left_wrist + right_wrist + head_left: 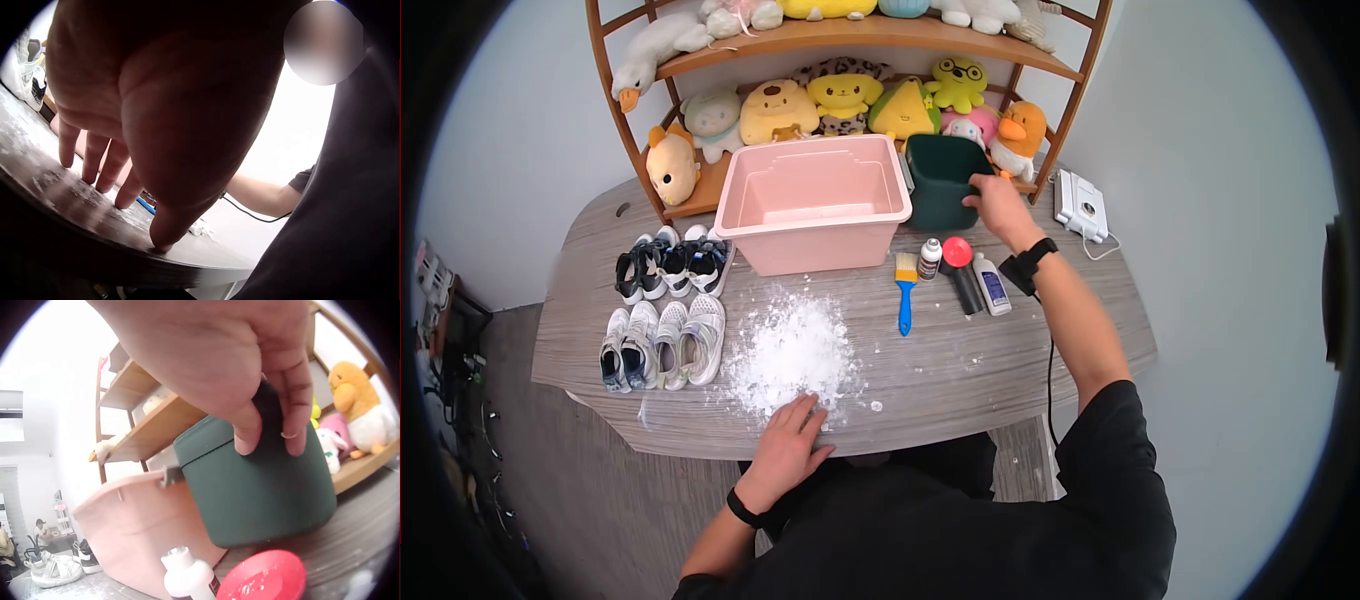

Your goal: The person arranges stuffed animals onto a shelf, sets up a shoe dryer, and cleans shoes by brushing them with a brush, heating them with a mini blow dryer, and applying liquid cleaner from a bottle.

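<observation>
My right hand grips the near right rim of a dark green bin, with the thumb on one side of the wall and fingers on the other. In the right wrist view the green bin stands close against the pink tub, with a grey clip between them. My left hand rests at the table's near edge, fingers extended and fingertips touching the tabletop. Just beyond those fingertips spreads a pile of white powder. In the left wrist view this hand holds nothing.
Right of the powder lie a blue-handled brush, a small white bottle, a red-topped black cylinder and a white bottle. Several shoes line the left. A shelf of plush toys stands behind; a white device sits far right.
</observation>
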The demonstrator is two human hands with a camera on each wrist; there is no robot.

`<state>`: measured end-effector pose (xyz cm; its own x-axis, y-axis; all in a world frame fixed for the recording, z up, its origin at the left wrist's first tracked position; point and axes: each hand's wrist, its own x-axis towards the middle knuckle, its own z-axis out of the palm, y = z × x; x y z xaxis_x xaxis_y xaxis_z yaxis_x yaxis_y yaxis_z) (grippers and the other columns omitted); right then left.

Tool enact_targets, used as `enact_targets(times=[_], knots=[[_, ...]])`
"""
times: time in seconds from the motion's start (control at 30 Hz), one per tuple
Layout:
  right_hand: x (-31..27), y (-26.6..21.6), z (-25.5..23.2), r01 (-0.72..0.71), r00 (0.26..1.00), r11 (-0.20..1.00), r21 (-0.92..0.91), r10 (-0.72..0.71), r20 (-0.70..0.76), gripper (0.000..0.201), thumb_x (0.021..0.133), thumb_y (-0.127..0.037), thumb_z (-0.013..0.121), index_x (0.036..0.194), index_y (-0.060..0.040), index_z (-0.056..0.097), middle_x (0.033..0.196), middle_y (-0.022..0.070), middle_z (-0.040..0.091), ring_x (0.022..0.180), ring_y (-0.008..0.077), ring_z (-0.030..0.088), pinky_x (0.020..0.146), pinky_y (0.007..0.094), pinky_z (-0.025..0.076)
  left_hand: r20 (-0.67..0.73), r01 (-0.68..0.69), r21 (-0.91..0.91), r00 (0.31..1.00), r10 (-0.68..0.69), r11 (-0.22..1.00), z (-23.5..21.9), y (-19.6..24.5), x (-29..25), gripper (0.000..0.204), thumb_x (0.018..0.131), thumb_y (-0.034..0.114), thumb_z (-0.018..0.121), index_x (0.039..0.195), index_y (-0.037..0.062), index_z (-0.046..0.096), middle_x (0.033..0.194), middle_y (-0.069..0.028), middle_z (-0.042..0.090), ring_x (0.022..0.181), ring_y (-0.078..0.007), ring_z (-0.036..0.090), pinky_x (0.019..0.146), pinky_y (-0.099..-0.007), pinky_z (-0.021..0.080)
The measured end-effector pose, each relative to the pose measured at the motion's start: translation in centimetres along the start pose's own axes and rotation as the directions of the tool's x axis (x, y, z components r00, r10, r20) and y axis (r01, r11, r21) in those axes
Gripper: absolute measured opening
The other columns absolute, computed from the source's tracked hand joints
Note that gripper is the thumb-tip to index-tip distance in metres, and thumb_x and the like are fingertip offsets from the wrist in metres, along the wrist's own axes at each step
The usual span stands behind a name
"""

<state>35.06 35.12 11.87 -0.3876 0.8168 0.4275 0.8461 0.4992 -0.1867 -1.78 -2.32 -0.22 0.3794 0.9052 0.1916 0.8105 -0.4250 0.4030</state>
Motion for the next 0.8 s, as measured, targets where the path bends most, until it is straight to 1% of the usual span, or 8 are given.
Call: enact_targets(times=[0.13, 0.3, 0.33, 0.4, 0.5, 0.6, 0.73, 0.8], knots=[[-2.3, 0.5, -4.0, 0.015, 0.985, 0.992, -0.122, -0.036, -0.169, 0.021, 0.093, -0.013, 0.077, 0.102, 0.0017, 0.066, 0.1, 0.0243, 0.072, 0.096, 0.0461, 0.07, 0.082, 0.0542, 0.056, 0.056, -0.03, 0.008, 0.998, 0.029, 1.0, -1.0, -0.2, 0.8, 0.059, 0.084, 0.024, 0.088, 0.134, 0.0001, 0.067, 0.149, -0.0206, 0.059, 0.14, -0.0405, 0.055, 0.115, -0.0503, 0.047], [-11.1, -7.4, -9.7, -0.049, 0.975, 0.969, -0.241, -0.006, -0.223, 0.01, 0.093, -0.009, 0.072, 0.098, -0.0051, 0.064, 0.093, 0.0149, 0.064, 0.082, 0.0385, 0.071, 0.065, 0.0489, 0.055, 0.083, -0.047, -0.03, 0.995, 0.05, 0.998, -2.3, -0.2, 2.0, 0.054, 0.083, 0.023, 0.089, 0.129, 0.001, 0.07, 0.145, -0.0195, 0.062, 0.137, -0.0396, 0.057, 0.112, -0.0495, 0.049], [-13.4, -9.2, -10.2, -0.043, 0.977, 0.957, -0.287, -0.02, -0.212, 0.009, 0.091, -0.006, 0.071, 0.097, -0.0069, 0.064, 0.092, 0.0128, 0.063, 0.077, 0.0362, 0.07, 0.062, 0.0466, 0.055, -0.012, -0.141, -0.004, 0.99, 0.141, 0.99, -3.6, 0.8, 2.7, 0.052, 0.083, 0.022, 0.09, 0.126, 0.0019, 0.07, 0.143, -0.0185, 0.063, 0.135, -0.039, 0.059, 0.11, -0.0504, 0.05], [-18.3, -12.7, -10.1, 0.052, 0.976, 0.972, -0.229, -0.098, -0.194, 0.016, 0.085, -0.003, 0.068, 0.099, -0.0096, 0.065, 0.092, 0.0095, 0.06, 0.071, 0.0304, 0.068, 0.061, 0.0418, 0.055, -0.096, -0.224, 0.019, 0.97, 0.225, 0.974, -5.6, 3.1, 3.3, 0.05, 0.082, 0.022, 0.091, 0.124, 0.0028, 0.071, 0.141, -0.0174, 0.064, 0.134, -0.0384, 0.06, 0.108, -0.0514, 0.051], [-23.5, -17.3, -8.1, 0.13, 0.991, 0.991, 0.042, -0.129, -0.027, 0.029, 0.08, -0.003, 0.069, 0.107, -0.0103, 0.068, 0.094, 0.0072, 0.059, 0.074, 0.0267, 0.068, 0.062, 0.0393, 0.056, -0.403, -0.384, 0.082, 0.831, 0.383, 0.92, -6.9, 6.2, 3.4, 0.048, 0.08, 0.027, 0.093, 0.12, 0.0074, 0.073, 0.139, -0.0137, 0.067, 0.132, -0.0348, 0.062, 0.111, -0.0582, 0.046], [-26.5, -19.5, -3.2, 0.17, 0.957, 0.951, 0.259, -0.222, 0.187, 0.031, 0.084, -0.004, 0.072, 0.115, -0.0091, 0.07, 0.104, 0.0073, 0.064, 0.081, 0.0273, 0.071, 0.066, 0.0382, 0.058, -0.175, -0.362, 0.105, 0.91, 0.375, 0.926, -7.8, 7.4, 5.8, 0.047, 0.082, 0.028, 0.091, 0.12, 0.0076, 0.073, 0.136, -0.0124, 0.068, 0.131, -0.0322, 0.063, 0.113, -0.0566, 0.046], [-24.8, -20.3, -3.2, 0.139, 0.971, 0.855, 0.5, -0.217, 0.101, 0.027, 0.092, -0.013, 0.076, 0.118, -0.0076, 0.07, 0.108, 0.0084, 0.067, 0.088, 0.0312, 0.073, 0.071, 0.0397, 0.059, -0.036, -0.326, 0.07, 0.944, 0.329, 0.943, -4.0, 4.0, 5.2, 0.029, 0.083, 0.021, 0.087, 0.106, 0.0068, 0.076, 0.104, -0.0055, 0.073, 0.106, -0.0218, 0.07, 0.111, -0.0518, 0.049], [-21.4, -17.8, -4.1, 0.219, 0.973, 0.824, 0.523, -0.147, -0.176, 0.029, 0.096, -0.02, 0.079, 0.123, -0.009, 0.072, 0.112, 0.0119, 0.071, 0.084, 0.0334, 0.073, 0.073, 0.0438, 0.061, -0.095, -0.342, 0.074, 0.933, 0.348, 0.937, -4.5, 3.9, 5.6, 0.022, 0.083, 0.019, 0.086, 0.098, 0.0066, 0.076, 0.093, -0.0035, 0.072, 0.095, -0.0202, 0.07, 0.109, -0.0505, 0.05]])
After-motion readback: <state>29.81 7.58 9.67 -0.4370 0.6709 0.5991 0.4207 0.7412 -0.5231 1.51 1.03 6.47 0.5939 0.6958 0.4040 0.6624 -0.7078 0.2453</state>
